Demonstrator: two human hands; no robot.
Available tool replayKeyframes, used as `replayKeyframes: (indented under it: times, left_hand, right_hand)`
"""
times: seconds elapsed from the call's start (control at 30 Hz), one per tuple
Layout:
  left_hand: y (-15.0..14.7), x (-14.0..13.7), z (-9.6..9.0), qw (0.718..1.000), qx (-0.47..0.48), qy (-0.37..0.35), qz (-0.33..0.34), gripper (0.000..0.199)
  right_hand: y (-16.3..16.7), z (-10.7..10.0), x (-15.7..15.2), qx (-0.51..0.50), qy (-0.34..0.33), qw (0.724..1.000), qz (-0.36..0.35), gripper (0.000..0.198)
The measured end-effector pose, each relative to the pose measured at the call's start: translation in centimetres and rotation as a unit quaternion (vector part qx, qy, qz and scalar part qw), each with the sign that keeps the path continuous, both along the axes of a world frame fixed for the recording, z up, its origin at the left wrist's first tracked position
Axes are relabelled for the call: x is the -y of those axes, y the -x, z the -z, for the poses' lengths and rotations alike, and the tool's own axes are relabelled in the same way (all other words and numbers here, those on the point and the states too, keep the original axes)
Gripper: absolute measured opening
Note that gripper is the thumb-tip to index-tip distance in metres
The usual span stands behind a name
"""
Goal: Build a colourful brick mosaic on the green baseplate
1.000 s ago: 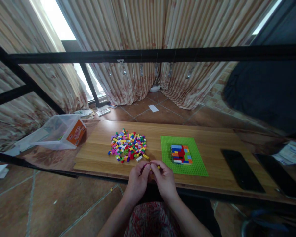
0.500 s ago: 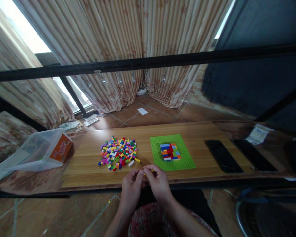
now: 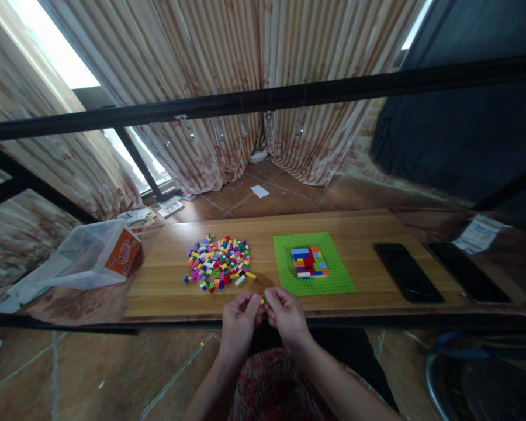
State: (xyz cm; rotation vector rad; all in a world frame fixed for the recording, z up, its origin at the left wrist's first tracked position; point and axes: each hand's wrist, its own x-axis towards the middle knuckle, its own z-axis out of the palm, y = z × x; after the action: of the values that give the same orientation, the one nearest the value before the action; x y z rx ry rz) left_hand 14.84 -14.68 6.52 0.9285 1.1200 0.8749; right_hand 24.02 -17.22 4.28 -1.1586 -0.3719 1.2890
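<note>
Close together at the table's near edge, my left hand (image 3: 241, 316) and my right hand (image 3: 284, 313) pinch small toy bricks (image 3: 262, 300) between their fingertips. Yellow and green show there; the fingers cover most of the bricks. Ahead and to the right lies a green baseplate (image 3: 284, 286). On it sits a square build of coloured bricks (image 3: 309, 263), with red in the middle and blue, orange, yellow and white around. A pile of loose bricks (image 3: 219, 263) spreads ahead of my left hand. One yellow brick (image 3: 251, 275) lies at the pile's right edge.
On the left stands a clear plastic box (image 3: 83, 257) with an orange label. Two dark phone-like slabs (image 3: 407, 272) lie on the right, near a paper packet (image 3: 480, 234). A black metal bar (image 3: 245, 104) runs across beyond the wooden board (image 3: 166, 298).
The view has shifted, so the table appears slightly higher and further right. My hands stay together; green now shows beside the yellow between my fingertips.
</note>
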Motion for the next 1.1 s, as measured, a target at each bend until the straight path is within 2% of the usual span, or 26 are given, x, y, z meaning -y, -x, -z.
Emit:
replayKeyframes:
  times: [0.2,0.33,0.4,0.5,0.63,0.73,0.87,0.93,1.1]
  left_hand:
    - [0.6,0.0,-0.4,0.998,0.059,0.028,0.01,0.034]
    - [0.8,-0.1,-0.6,0.999,0.037,0.004,0.014,0.033]
    - [0.9,-0.2,-0.5,1.0,0.016,-0.017,0.012,0.034]
    - [0.9,-0.3,-0.2,0.999,-0.014,-0.048,0.009,0.034]
    - [0.6,-0.2,0.1,0.998,-0.032,-0.05,0.013,0.034]
    - [0.4,0.0,0.0,1.0,-0.002,-0.009,0.002,0.035]
    - [0.4,0.2,-0.4,0.997,0.045,0.063,-0.011,0.038]
    - [0.4,0.3,-0.5,0.998,0.037,0.057,-0.011,0.039]
    - [0.2,0.5,-0.5,1.0,-0.011,-0.009,-0.008,0.037]
  right_hand:
    - [-0.3,-0.8,0.3,-0.164,-0.034,0.986,-0.016,0.032]
    - [-0.6,-0.8,0.5,-0.191,-0.042,0.98,-0.03,0.028]
    - [-0.5,-0.9,0.5,-0.164,-0.036,0.985,-0.042,0.033]
    - [-0.2,-1.4,0.4,-0.068,-0.019,0.996,-0.047,0.04]
    - [0.3,-1.8,0.1,0.023,-0.025,0.999,-0.009,0.042]
    - [0.6,-1.5,0.1,0.038,-0.039,0.998,0.02,0.041]
    - [0.5,-0.7,0.3,0.054,-0.02,0.998,0.025,0.041]
    - [0.5,-0.5,0.4,0.057,-0.014,0.998,0.029,0.042]
    - [0.6,-0.5,0.4,0.064,-0.022,0.997,0.023,0.04]
